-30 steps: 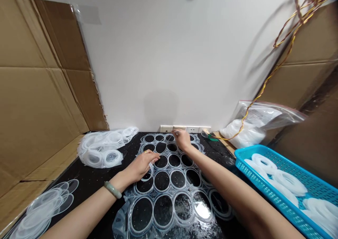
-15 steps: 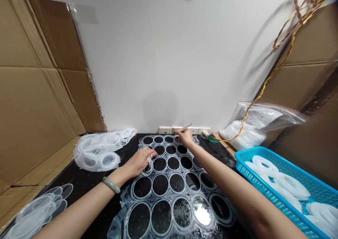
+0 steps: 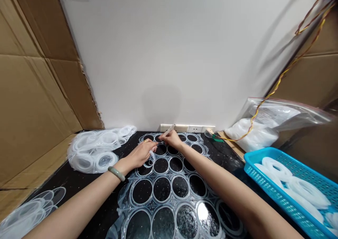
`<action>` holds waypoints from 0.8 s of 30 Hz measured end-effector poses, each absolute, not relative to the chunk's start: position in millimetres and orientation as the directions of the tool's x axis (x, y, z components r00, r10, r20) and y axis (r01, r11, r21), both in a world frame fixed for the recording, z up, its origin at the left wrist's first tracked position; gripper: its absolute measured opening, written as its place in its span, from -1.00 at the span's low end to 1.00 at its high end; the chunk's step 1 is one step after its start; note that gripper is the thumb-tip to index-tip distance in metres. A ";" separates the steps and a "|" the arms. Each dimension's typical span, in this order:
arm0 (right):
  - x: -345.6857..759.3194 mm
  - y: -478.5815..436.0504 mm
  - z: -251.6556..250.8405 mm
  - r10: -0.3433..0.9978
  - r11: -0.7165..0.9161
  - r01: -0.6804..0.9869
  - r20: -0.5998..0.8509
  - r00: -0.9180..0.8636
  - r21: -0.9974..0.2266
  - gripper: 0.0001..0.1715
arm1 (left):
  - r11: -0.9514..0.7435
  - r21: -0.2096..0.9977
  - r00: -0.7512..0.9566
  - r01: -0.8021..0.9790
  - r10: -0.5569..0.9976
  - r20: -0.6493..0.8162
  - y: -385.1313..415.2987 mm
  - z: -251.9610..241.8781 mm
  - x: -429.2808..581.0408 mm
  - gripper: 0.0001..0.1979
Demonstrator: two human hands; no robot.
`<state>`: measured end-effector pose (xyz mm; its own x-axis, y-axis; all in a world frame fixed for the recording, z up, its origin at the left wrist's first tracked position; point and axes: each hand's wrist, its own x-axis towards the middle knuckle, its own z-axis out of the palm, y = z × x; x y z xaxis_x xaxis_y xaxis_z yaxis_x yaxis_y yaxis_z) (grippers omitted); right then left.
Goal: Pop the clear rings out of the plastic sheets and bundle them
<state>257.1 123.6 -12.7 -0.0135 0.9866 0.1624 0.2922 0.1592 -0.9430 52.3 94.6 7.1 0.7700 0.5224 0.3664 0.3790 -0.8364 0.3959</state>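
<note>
A clear plastic sheet (image 3: 169, 193) with rows of round cut-outs lies on the black speckled table (image 3: 227, 161). My left hand (image 3: 141, 154) rests on the sheet's far part, its fingers pinching a thin clear ring (image 3: 150, 160). My right hand (image 3: 171, 139) is just beyond it and holds a slim pale tool (image 3: 169, 130), perhaps a craft knife, whose tip is hidden by my fingers. The two hands nearly touch above the sheet. A jade-green bangle (image 3: 116, 173) circles my left wrist.
A heap of clear rings (image 3: 92, 152) lies left of the sheet, with stacked clear discs (image 3: 29, 207) at the near left. A blue plastic basket (image 3: 285, 193) holds white rings at right. A zip bag (image 3: 274, 122), wall sockets (image 3: 187, 128) and cardboard (image 3: 34, 91) stand behind and beside.
My right hand has moved left toward my left hand, and the slim tool now shows tilted in its fingers. The view has shifted slightly, and my left hand stays on the ring.
</note>
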 end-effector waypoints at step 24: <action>245.5 98.9 -4.1 0.892 0.326 0.909 0.401 -0.206 -0.258 -0.72 | -0.811 0.411 0.756 0.416 0.560 0.339 98.8 2.4 54.4 -0.68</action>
<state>245.5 98.9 -4.1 -0.2065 0.8925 0.4011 0.9093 0.3264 -0.2582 54.4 98.8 2.4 0.7562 0.5595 0.3391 0.4159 -0.8112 0.4111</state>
